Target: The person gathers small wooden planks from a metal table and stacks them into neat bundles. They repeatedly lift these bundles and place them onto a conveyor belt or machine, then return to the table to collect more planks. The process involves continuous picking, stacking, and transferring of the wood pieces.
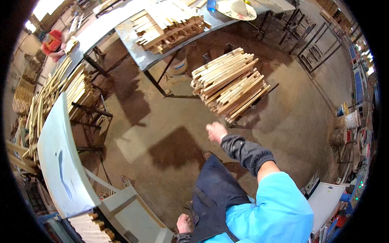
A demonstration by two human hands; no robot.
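Observation:
My right hand (216, 132) is stretched out ahead over the floor, its fingers loosely curled, with nothing seen in them. Just beyond it is a stack of pale wooden strips (229, 83) on a low dark metal stand (273, 88); a gap shows between hand and stack. My left hand (185, 223) hangs low beside my dark apron (216, 190). Its fingers are curled in and partly hidden, and nothing shows in them. Neither hand touches the wood.
A metal-topped table (137, 52) ahead holds another wood stack (166, 24), and a straw hat (237, 9). A pale machine table (65, 162) stands at left, near more wooden strips (77, 87). Far left is a person in red (52, 42). Buckets (352, 120) stand at right.

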